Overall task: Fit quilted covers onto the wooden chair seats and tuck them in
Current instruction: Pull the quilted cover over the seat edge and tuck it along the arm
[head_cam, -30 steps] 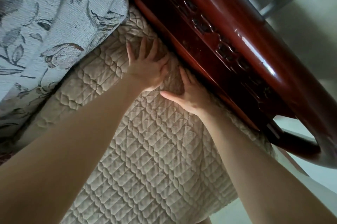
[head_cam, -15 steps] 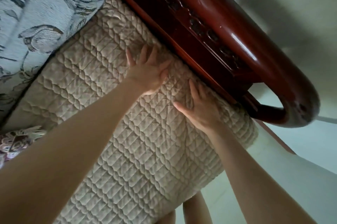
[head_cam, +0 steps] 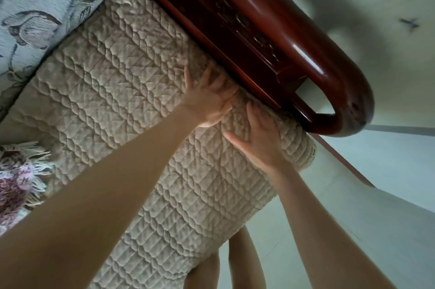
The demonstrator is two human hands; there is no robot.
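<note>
A beige quilted cover (head_cam: 122, 105) lies spread over the chair seat. Along its far edge runs the carved dark red wooden armrest (head_cam: 277, 37), ending in a rounded loop at the right. My left hand (head_cam: 207, 98) lies flat on the cover with fingers spread, fingertips at the gap under the armrest. My right hand (head_cam: 261, 138) presses flat on the cover just to the right, near the seat's front corner, its fingertips reaching into the same gap and partly hidden there.
A pale blue floral back cushion (head_cam: 40, 6) stands at the upper left. A fringed pink and white fabric (head_cam: 18, 178) lies at the left edge of the seat. Pale floor tiles (head_cam: 376, 194) stretch to the right, and my legs (head_cam: 235, 265) show below the seat.
Both hands have slid along the armrest gap toward the seat's front corner, staying flat on the cover. The view has shifted so more of the seat and floor shows.
</note>
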